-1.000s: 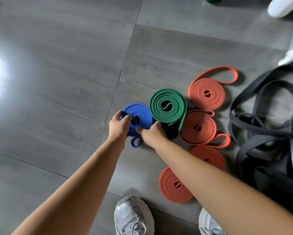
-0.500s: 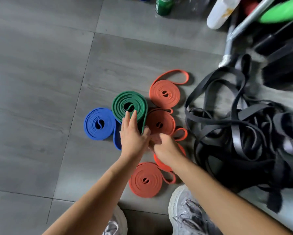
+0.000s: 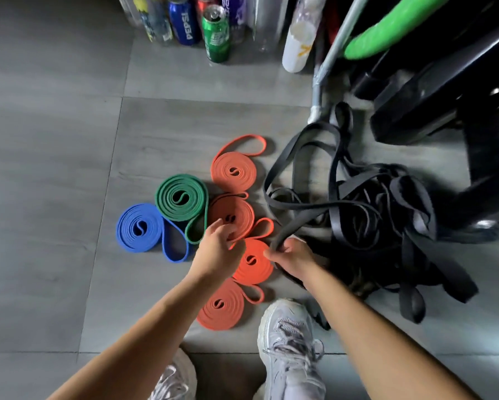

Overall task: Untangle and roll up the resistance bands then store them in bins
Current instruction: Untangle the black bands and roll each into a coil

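Rolled bands lie flat on the grey tile floor: a blue roll [image 3: 138,228], a green roll [image 3: 181,197] and several orange rolls, one at the back [image 3: 233,171] and one nearest my feet [image 3: 220,306]. A tangled heap of black bands [image 3: 366,223] sits to the right. My right hand [image 3: 293,256] grips a black band [image 3: 297,223] that runs up into the heap. My left hand [image 3: 218,251] hovers over the middle orange roll [image 3: 233,216], fingers loosely curled and holding nothing.
Drink cans and bottles, among them a green can [image 3: 216,33], stand in a row at the back. A white bottle [image 3: 298,44], a metal leg [image 3: 321,82] and black gym equipment [image 3: 444,96] crowd the back right. My two sneakers [image 3: 288,342] are at the bottom.
Both hands left the blue roll and moved right across the rolls. My right hand has taken hold of a black band from the heap. The view has swung up and right.
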